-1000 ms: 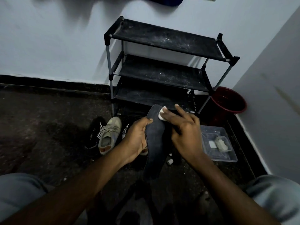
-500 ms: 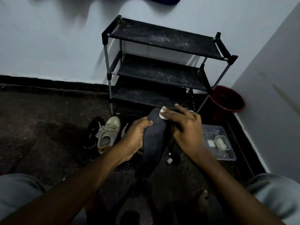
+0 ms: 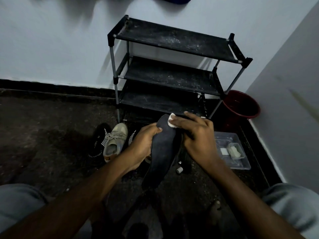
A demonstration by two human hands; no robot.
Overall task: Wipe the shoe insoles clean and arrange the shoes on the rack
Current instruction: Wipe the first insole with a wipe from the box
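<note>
**Insole wiping in front of the shoe rack (image 3: 174, 73), whose shelves hold no shoes.**
A beige sneaker (image 3: 114, 141) lies on the floor. The left hand (image 3: 143, 144) grips the dark insole (image 3: 159, 152), whose heel has swung leftward in the last second. The right hand (image 3: 198, 137) still pinches a white wipe (image 3: 170, 120) at its toe, so wiping continues.

1 head view – forward and down, close over both hands (image 3: 172, 140)
</note>
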